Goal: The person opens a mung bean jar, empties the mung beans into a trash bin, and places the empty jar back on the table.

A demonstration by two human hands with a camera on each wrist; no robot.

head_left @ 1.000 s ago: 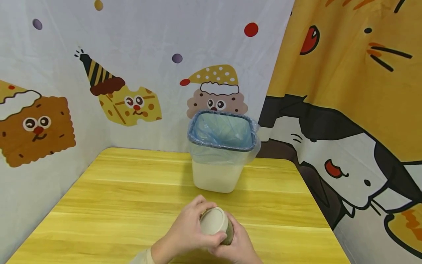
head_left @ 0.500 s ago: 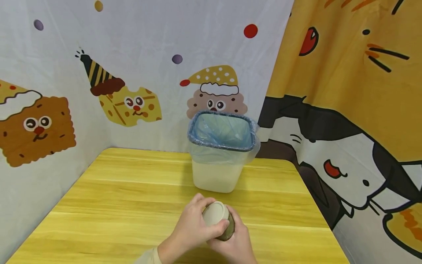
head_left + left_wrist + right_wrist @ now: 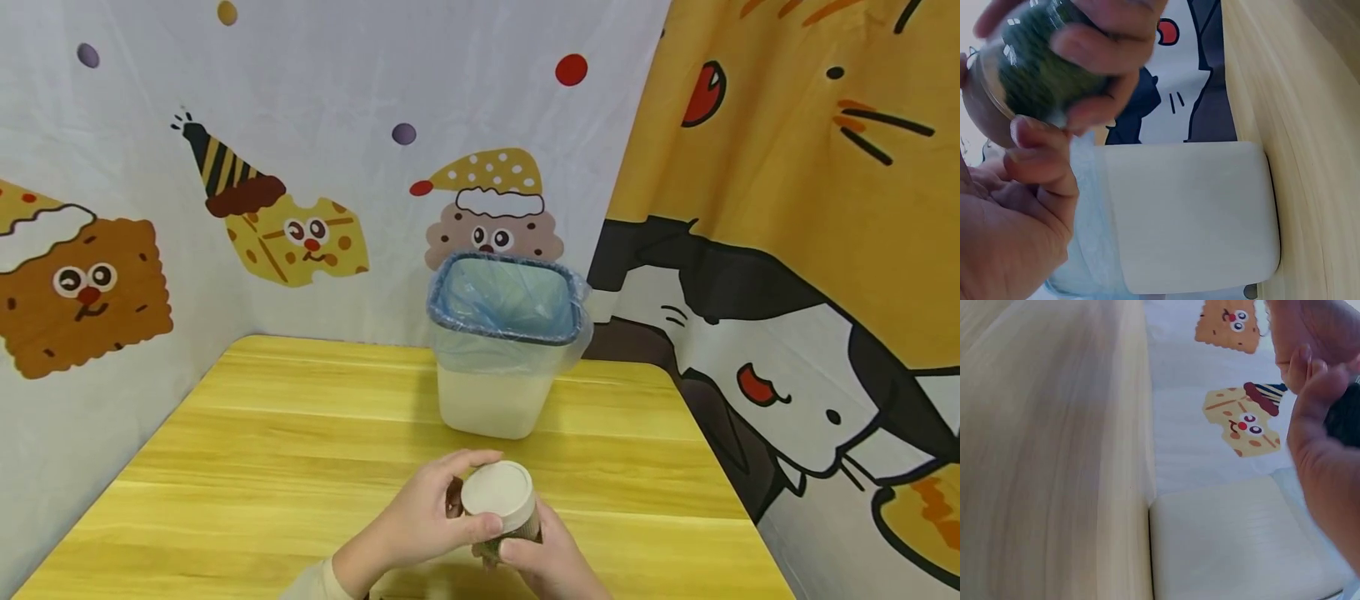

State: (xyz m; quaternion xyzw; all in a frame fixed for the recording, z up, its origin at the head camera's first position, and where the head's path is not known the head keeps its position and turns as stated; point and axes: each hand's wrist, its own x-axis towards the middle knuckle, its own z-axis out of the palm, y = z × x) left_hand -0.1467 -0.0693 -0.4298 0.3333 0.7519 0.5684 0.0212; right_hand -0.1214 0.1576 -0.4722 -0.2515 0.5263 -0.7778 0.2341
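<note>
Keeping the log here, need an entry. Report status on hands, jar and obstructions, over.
Left hand grips pale lid; right hand holds jar. Lid on. Lined bin stands beyond on table, clear of both hands.

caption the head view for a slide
Left hand on round beige lid, right hand holding clear round jar, lined white plastic bin beyond.

Head view bright, even; soft shadow beside bin (image 3: 491, 404); wrist views dimmer; left one: jar (image 3: 1044, 69) blurred, glinting.
</note>
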